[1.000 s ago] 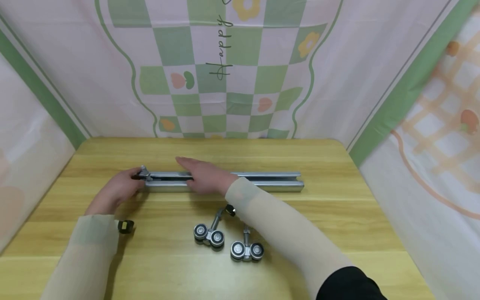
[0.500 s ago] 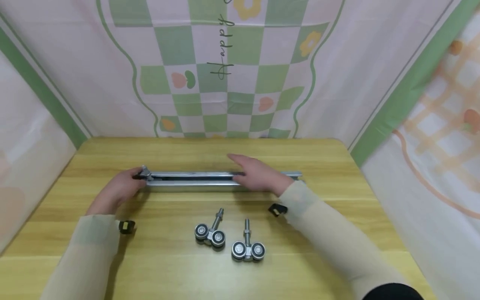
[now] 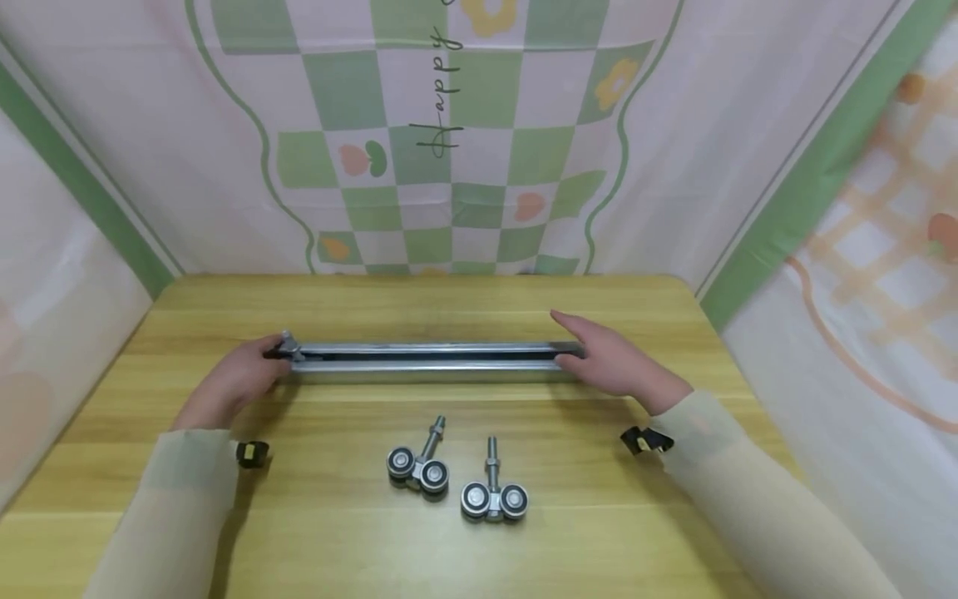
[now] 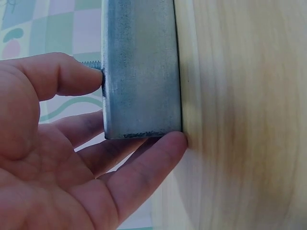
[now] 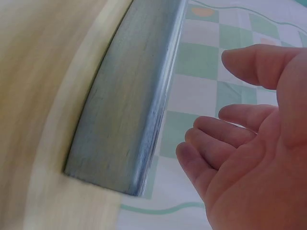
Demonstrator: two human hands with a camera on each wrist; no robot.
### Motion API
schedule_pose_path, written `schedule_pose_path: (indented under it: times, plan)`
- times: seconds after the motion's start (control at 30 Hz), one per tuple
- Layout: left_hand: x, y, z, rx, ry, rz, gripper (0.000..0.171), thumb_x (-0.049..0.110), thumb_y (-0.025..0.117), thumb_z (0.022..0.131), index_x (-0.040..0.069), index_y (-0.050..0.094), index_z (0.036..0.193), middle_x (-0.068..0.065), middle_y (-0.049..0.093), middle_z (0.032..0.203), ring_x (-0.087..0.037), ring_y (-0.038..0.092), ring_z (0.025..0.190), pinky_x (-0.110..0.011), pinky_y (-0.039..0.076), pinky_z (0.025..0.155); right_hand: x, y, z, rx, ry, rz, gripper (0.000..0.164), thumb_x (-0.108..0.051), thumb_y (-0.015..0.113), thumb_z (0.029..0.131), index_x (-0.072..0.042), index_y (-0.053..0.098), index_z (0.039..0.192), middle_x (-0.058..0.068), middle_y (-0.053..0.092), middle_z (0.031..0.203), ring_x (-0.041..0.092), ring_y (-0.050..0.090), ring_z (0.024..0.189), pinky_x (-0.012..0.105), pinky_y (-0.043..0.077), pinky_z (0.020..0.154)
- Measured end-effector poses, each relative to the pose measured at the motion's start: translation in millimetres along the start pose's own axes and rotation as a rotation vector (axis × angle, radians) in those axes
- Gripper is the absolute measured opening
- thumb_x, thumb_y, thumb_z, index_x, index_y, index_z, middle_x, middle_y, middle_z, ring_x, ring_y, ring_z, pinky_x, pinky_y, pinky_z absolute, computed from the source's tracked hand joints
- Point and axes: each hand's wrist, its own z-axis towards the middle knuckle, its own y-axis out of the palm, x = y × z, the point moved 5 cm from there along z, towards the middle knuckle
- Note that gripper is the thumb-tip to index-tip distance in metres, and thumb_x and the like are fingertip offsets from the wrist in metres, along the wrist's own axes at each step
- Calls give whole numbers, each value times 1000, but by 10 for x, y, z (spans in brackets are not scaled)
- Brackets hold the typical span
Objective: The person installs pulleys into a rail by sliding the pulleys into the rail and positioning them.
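A long silver metal rail (image 3: 434,366) with a slot along its top lies across the table. At its left end, my left hand (image 3: 243,378) holds the rail, thumb on the upper edge and fingers around the end. A threaded bolt (image 4: 91,64) stands up from the slot beside the thumb; what it belongs to inside the rail is mostly hidden. My right hand (image 3: 614,366) hovers over the rail's right end, thumb and fingers apart. In the right wrist view, a gap separates that hand's fingertips (image 5: 186,152) from the rail.
Two roller trolleys lie in front of the rail: a left one (image 3: 419,467) with its bolt slanted and a right one (image 3: 494,497) with its bolt pointing away. The wooden table (image 3: 299,532) meets a patterned cloth (image 3: 419,225) at its far edge.
My right hand has moved rightward along the rail, from left of its middle to its right end, uncovering the slot. The left hand, rail and trolleys have stayed in place.
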Motion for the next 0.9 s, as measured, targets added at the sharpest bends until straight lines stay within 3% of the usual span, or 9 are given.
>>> schedule_pose_path:
  times: [0.23,0.3,0.43,0.6,0.7,0.9]
  plan:
    - [-18,-9,1,10,3,16,71,23,50,101,0,14,158,-34,17,156,-50,27,135,-68,22,106,-49,19,-202,31,3,43,69,-20,64,98,-2,29,156,19,35,156,40,38,137,54,30,110]
    - [-22,-9,-5,6,-3,3,72,23,51,100,1,13,158,-34,16,157,-52,25,136,-69,20,106,-88,45,-241,27,-5,167,65,-19,62,99,-2,32,154,17,37,155,37,41,135,51,34,108]
    - [-30,-7,-18,0,-15,-18,73,23,51,100,3,12,159,-33,13,158,-54,19,139,-70,16,107,-145,113,-313,-5,28,533,55,-17,60,101,-1,40,150,15,47,148,30,49,131,41,40,105]
    - [-22,-7,-20,2,-8,-18,71,23,50,101,2,13,158,-33,15,158,-51,25,137,-69,21,106,-204,261,-376,-100,88,918,52,-10,59,100,13,41,143,28,49,141,38,51,127,44,42,103]
    - [-22,-7,-18,-1,-13,-17,71,23,49,102,2,13,158,-32,15,158,-51,24,137,-68,21,106,-242,385,-414,-192,134,1055,55,-9,60,99,17,38,142,32,48,140,42,50,126,49,41,102]
    - [-10,-13,-12,4,-7,8,69,22,48,102,1,14,158,-34,17,157,-51,25,136,-67,22,107,-308,576,-483,-303,194,1145,57,-8,58,98,20,34,142,33,50,138,43,52,124,49,43,101]
